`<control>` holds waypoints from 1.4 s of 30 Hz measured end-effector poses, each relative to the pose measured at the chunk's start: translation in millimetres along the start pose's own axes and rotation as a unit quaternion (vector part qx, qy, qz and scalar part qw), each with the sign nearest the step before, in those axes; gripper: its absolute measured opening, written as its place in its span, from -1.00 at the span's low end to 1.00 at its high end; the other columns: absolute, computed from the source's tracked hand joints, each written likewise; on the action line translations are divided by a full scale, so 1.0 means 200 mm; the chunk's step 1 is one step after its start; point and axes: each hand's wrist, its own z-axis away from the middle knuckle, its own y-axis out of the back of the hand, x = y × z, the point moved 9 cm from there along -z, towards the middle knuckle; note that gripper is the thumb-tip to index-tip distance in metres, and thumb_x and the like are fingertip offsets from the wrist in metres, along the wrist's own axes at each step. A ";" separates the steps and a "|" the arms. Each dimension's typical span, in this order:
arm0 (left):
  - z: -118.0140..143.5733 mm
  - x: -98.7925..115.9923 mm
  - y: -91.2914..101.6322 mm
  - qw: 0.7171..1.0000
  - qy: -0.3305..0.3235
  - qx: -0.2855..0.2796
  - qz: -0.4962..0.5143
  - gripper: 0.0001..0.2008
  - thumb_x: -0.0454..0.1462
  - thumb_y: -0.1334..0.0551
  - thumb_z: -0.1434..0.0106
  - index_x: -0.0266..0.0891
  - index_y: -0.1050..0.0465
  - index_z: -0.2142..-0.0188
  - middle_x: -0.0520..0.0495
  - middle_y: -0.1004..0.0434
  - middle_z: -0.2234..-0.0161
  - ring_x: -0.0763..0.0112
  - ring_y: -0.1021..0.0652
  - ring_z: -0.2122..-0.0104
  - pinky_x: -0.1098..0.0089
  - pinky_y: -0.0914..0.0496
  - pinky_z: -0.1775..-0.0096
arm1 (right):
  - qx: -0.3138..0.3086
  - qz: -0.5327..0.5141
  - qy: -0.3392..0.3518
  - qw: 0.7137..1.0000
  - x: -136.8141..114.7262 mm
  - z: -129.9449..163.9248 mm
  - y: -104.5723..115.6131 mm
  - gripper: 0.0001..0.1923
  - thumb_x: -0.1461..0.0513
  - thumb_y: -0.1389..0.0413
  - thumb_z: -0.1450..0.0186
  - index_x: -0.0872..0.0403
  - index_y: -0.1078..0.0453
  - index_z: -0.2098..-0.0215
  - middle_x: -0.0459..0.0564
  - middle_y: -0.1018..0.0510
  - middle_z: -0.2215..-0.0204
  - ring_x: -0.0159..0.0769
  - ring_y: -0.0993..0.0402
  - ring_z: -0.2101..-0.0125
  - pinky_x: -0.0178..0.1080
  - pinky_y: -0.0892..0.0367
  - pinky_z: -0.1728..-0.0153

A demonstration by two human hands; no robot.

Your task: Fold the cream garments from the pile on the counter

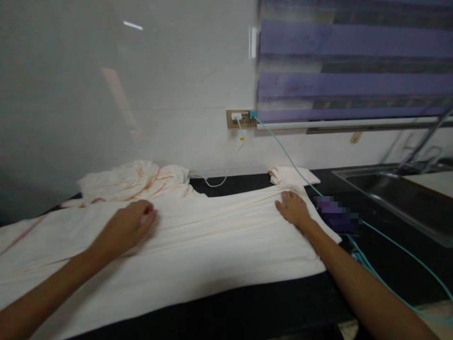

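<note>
**Cream cloth pressed flat, cords waiting beside the fingers**

Cream cloth (pixel 198 245) spread across black counter (pixel 247 302), crumpled into a heap beyond the left knuckles. Left hand (pixel 129 226) loosely curled, fingers bent on the fabric, gripping nothing as far as can be told. Right hand (pixel 292 208) flat, fingers spread narrow, pressing the far edge just short of a small folded piece (pixel 293 174).

Likely trouble: teal cable (pixel 283 151) running from the wall socket (pixel 242 118) past the right fingertips, then along the forearm; liable to snag on a sideways sweep. Blurred purple object (pixel 336 215) just outside the right wrist, easily nudged towards the sink (pixel 399 198). White cord (pixel 226 174) beyond both sets of fingers, near the heap, apt to be dragged along with it. Near hem close to the counter's front edge; could slide off under a pull.
</note>
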 end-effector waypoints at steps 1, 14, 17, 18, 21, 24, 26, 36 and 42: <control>-0.04 0.19 -0.09 0.999 -0.050 -0.007 -0.017 -0.75 -0.06 -0.06 -0.39 -0.16 -0.34 0.28 0.01 -0.48 0.33 0.27 -0.43 0.29 0.30 -0.26 0.17 | 0.023 -0.019 -0.003 1.000 -0.01 -0.01 0.04 -0.48 0.01 0.05 -0.49 0.18 -0.35 -0.22 0.33 -0.45 -0.18 0.06 -0.32 -0.22 0.00 -0.23 -0.22; -0.61 2.05 -0.83 0.952 -0.206 -0.020 0.225 -0.84 -0.27 -0.09 -0.40 -0.24 -0.44 0.17 -0.21 -0.57 0.13 0.19 -0.55 0.11 0.21 -0.41 0.01 | -0.062 -0.069 -0.070 0.993 0.09 0.06 0.18 -0.35 -0.17 0.06 -0.45 0.16 -0.54 -0.06 0.40 -0.52 -0.10 0.16 -0.51 -0.02 0.12 -0.35 -0.01; -0.69 2.24 -1.00 0.945 -0.223 -0.036 0.238 -0.80 -0.29 -0.14 -0.38 -0.29 -0.44 0.06 -0.25 -0.57 0.07 0.19 -0.55 0.05 0.22 -0.43 -0.05 | -0.133 -0.079 -0.083 0.984 0.08 0.08 0.15 -0.35 -0.12 0.07 -0.46 0.18 -0.45 -0.20 0.42 -0.50 -0.15 0.22 -0.47 -0.10 0.16 -0.30 -0.07; -0.71 2.27 -1.05 0.943 -0.227 -0.040 0.240 -0.79 -0.28 -0.14 -0.38 -0.30 -0.44 0.04 -0.26 -0.56 0.06 0.19 -0.55 0.05 0.21 -0.43 -0.05 | -0.147 -0.079 -0.084 0.982 0.08 0.09 0.16 -0.35 -0.10 0.05 -0.45 0.20 -0.42 -0.24 0.43 -0.50 -0.16 0.24 -0.45 -0.12 0.17 -0.29 -0.08; -0.73 2.30 -1.17 0.942 -0.233 -0.045 0.236 -0.75 -0.27 -0.12 -0.40 -0.34 -0.43 0.01 -0.30 -0.55 0.06 0.15 -0.54 0.05 0.15 -0.44 -0.06 | -0.153 -0.071 -0.090 0.982 0.07 0.10 0.22 -0.30 -0.04 -0.04 -0.41 0.27 -0.31 -0.33 0.46 -0.45 -0.21 0.28 -0.40 -0.18 0.16 -0.24 -0.14; -0.72 2.28 -1.23 0.939 -0.256 -0.048 0.223 -0.73 -0.29 -0.14 -0.38 -0.33 -0.44 -0.02 -0.29 -0.52 0.02 0.11 -0.50 0.01 0.08 -0.40 -0.13 | -0.146 -0.059 -0.082 0.984 0.06 0.11 0.28 -0.27 0.02 -0.02 -0.41 0.30 -0.19 -0.40 0.45 -0.38 -0.28 0.31 -0.32 -0.24 0.17 -0.21 -0.19; -0.71 2.27 -1.23 0.936 -0.274 -0.046 0.217 -0.70 -0.31 -0.16 -0.36 -0.30 -0.44 -0.05 -0.27 -0.48 -0.03 0.11 -0.47 -0.04 0.07 -0.37 -0.19 | -0.172 -0.061 -0.084 0.980 0.05 0.13 0.28 -0.27 0.04 0.02 -0.43 0.30 -0.14 -0.43 0.45 -0.34 -0.31 0.28 -0.28 -0.28 0.15 -0.20 -0.21; -0.71 2.25 -1.17 0.942 -0.280 -0.016 0.181 -0.56 -0.22 -0.19 -0.36 -0.33 -0.40 -0.20 -0.29 -0.42 -0.13 0.09 -0.40 -0.16 0.11 -0.28 -0.28 | -0.281 -0.033 -0.080 0.956 0.01 0.19 0.20 -0.08 -0.07 -0.10 -0.41 0.32 0.04 -0.50 0.47 0.09 -0.49 0.35 0.08 -0.44 0.14 -0.03 -0.35; -0.70 2.24 -1.22 0.956 -0.234 -0.086 0.156 -0.53 -0.08 -0.18 -0.39 -0.30 -0.47 -0.16 -0.32 -0.53 -0.09 0.00 -0.48 -0.12 0.07 -0.33 -0.17 | -0.306 -0.042 -0.090 0.947 0.00 0.21 0.19 -0.03 -0.07 -0.09 -0.43 0.33 0.17 -0.53 0.48 0.27 -0.51 0.33 0.24 -0.48 0.16 0.12 -0.40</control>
